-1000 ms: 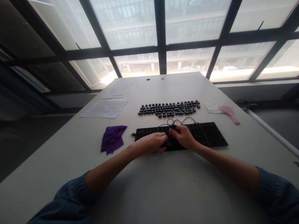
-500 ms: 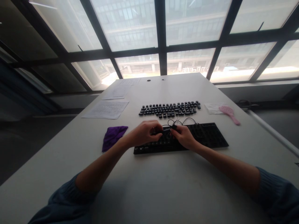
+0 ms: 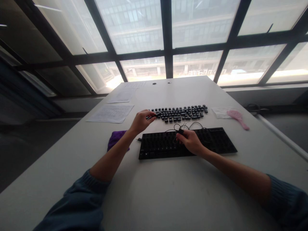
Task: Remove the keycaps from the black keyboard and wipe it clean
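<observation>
A black keyboard base (image 3: pixel 216 144) with its keys taken off lies on the white table (image 3: pixel 168 199). Beyond it, several loose black keycaps (image 3: pixel 183 112) are laid out in rows. My left hand (image 3: pixel 141 121) is raised over the left end of those rows, pinching a long black keycap (image 3: pixel 154 116). My right hand (image 3: pixel 189 140) rests on the middle of the keyboard base, fingers closed on a small dark tool (image 3: pixel 180 131) beside a thin black cable (image 3: pixel 192 123).
A purple cloth (image 3: pixel 115 140) lies left of the keyboard, partly behind my left forearm. Paper sheets (image 3: pixel 110 113) sit at the left and far back. A pink hairbrush (image 3: pixel 237 117) lies on a white tissue (image 3: pixel 220 111) at the right. Large windows stand behind.
My left hand has lifted off the keyboard base and moved back and left to the keycap rows, carrying a long keycap. My right hand has stayed on the keyboard.
</observation>
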`<state>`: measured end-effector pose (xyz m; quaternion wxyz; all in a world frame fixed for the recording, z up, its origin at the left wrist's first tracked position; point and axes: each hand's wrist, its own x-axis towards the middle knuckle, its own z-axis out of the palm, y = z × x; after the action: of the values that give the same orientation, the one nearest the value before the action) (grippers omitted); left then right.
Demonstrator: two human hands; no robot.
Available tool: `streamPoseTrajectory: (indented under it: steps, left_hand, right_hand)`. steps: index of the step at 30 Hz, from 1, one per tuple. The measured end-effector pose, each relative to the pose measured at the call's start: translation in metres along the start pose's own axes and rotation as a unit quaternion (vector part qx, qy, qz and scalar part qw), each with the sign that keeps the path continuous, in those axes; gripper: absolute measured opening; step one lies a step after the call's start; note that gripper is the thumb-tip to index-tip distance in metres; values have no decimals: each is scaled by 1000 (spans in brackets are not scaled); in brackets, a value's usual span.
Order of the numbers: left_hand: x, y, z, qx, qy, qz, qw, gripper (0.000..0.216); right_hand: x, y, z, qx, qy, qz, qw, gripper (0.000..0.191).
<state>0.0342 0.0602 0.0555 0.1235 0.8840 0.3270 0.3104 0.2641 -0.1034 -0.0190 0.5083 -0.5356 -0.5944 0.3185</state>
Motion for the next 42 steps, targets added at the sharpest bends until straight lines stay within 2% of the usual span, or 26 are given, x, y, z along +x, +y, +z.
streamPoseTrajectory:
  steps: [6,13,24,29,36,42]
  left_hand:
    - [0,-29,27,46,-27,8,999,16]
    - [1,-43,49,53,-63,-26,996,17]
    - [2,-52,56,75,-51,-22,996,13]
    - [1,-51,59,65,-44,2,997,12]
    - [6,-48,44,65,8,-6,998,15]
    - [5,-51,45,75,-46,1,996,17]
  right_hand:
    - [0,2,0,-10,-2,-1,1000,31]
    - [0,-1,0,-4,-3,3,1000,30]
    - [-1,-1,0,-2,-7,8,1000,31]
    - [-1,-2,-1,-2,-7,6,1000,30]
    - [0,-3,-1,6,-13,10,1000,29]
    - [0,-1,-1,7,-12,9,1000,29]
